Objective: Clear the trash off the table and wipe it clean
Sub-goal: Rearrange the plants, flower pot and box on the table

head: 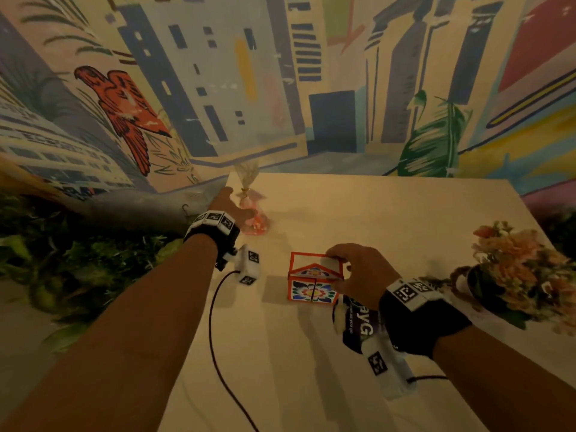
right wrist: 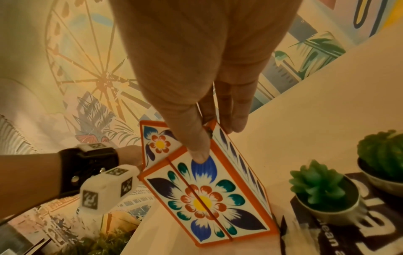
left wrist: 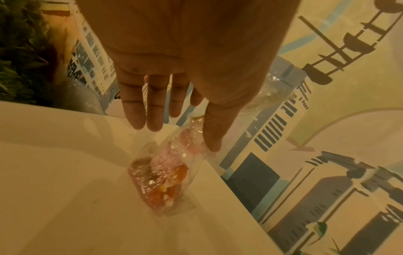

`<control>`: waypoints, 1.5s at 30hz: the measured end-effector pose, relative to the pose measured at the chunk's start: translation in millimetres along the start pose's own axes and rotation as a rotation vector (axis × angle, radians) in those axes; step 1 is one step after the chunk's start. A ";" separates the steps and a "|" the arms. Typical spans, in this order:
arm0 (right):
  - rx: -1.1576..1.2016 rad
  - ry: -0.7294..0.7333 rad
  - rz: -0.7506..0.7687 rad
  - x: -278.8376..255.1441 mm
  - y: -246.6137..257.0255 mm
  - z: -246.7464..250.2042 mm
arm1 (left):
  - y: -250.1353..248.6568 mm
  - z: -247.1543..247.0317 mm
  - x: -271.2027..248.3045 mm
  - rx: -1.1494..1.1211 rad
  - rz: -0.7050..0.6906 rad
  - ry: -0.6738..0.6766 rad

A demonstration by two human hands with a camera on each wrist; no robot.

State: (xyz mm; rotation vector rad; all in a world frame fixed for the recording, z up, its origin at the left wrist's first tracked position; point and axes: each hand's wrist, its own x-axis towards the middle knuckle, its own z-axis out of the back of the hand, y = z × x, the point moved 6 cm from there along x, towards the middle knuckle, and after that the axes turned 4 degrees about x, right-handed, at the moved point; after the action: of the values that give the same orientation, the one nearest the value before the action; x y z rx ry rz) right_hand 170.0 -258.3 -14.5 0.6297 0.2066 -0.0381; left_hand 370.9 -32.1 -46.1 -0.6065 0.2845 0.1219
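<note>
The clear crinkled plastic bag with pink and orange contents (head: 255,218) (left wrist: 165,174), tied at its neck, lies at the far left corner of the pale surface (head: 389,213) (left wrist: 54,172), right against the painted city mural. The left hand (head: 229,204) (left wrist: 174,69) hovers over this bag with fingers straight and spread, its thumb touching the bag's upper part; it holds nothing. Nearer than the bag, towards the surface's middle, stands the small orange-edged cardboard box painted with flowers (head: 313,280) (right wrist: 207,189). The right hand (head: 361,274) (right wrist: 196,69) grips the box's top, thumb on the flowered front and fingers behind. Right of the box lie a dark printed card (head: 361,325) (right wrist: 359,224), two green succulents in pots (right wrist: 322,193), and a bunch of peach flowers (head: 514,263).
</note>
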 end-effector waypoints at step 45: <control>-0.190 0.107 0.007 2.7 19.1 -4.5 | 34.3 -34.4 -116.4 0.015 -0.196 -0.018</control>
State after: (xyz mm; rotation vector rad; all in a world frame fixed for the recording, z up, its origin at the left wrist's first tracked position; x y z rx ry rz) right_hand 173.7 -240.2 -7.6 0.4434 0.3080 0.0224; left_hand 245.3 -27.4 -57.0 -0.6150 0.2071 -0.0639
